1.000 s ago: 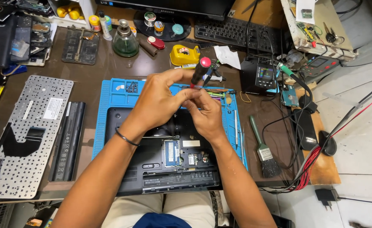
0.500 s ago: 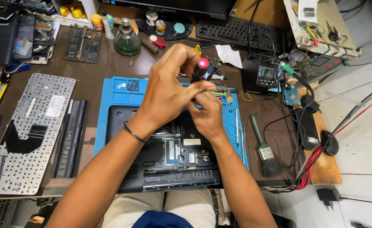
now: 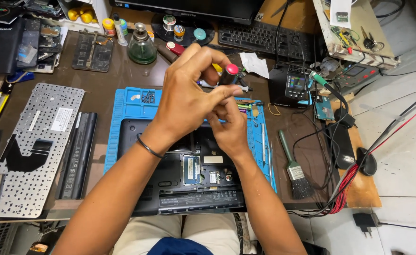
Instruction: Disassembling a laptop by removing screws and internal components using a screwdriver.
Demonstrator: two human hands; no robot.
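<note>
My left hand (image 3: 189, 97) is raised over the opened black laptop base (image 3: 184, 174) and pinches the upper part of a dark screwdriver with a red cap (image 3: 230, 72). My right hand (image 3: 229, 125) sits just below it, fingers curled around the screwdriver's lower part, whose tip is hidden by the hands. The laptop lies on a blue work mat (image 3: 132, 106). A thin black band circles my left wrist.
A detached keyboard (image 3: 33, 141) and a black battery (image 3: 78, 153) lie left of the mat. A paintbrush (image 3: 293, 165) and thin metal tools lie right. A glass bottle (image 3: 142, 47), small jars, a black keyboard (image 3: 260, 40), a soldering station (image 3: 290, 87) and cables fill the back and right.
Both hands have risen slightly with the screwdriver, and my left hand has shifted its fingers higher over the red cap. The laptop has not moved.
</note>
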